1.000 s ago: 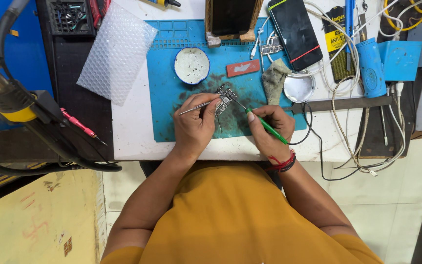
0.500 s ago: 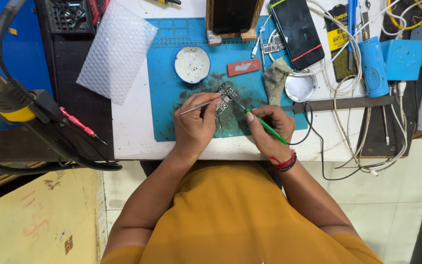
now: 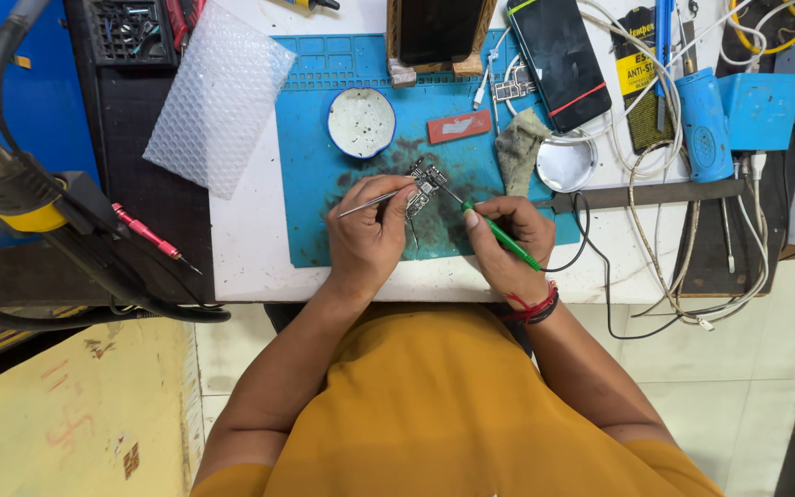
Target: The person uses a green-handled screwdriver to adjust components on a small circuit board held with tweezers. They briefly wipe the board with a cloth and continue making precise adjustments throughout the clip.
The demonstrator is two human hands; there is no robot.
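Two hands are working over a blue mat [image 3: 315, 147] on the white table [image 3: 241, 248]. Nearest, the left hand [image 3: 367, 235] is pinching thin metal tweezers [image 3: 367, 203], and the right hand [image 3: 505, 241] is gripping a green-handled tool [image 3: 501, 236] like a pen. Both tips are meeting at a small circuit board [image 3: 425, 184] lying on the mat's stained middle, just beyond the fingers. Farther off, a round white dish [image 3: 362, 122], a grey rag [image 3: 517, 149], a sheet of bubble wrap [image 3: 221, 97] and a dark phone [image 3: 559, 61] are lying.
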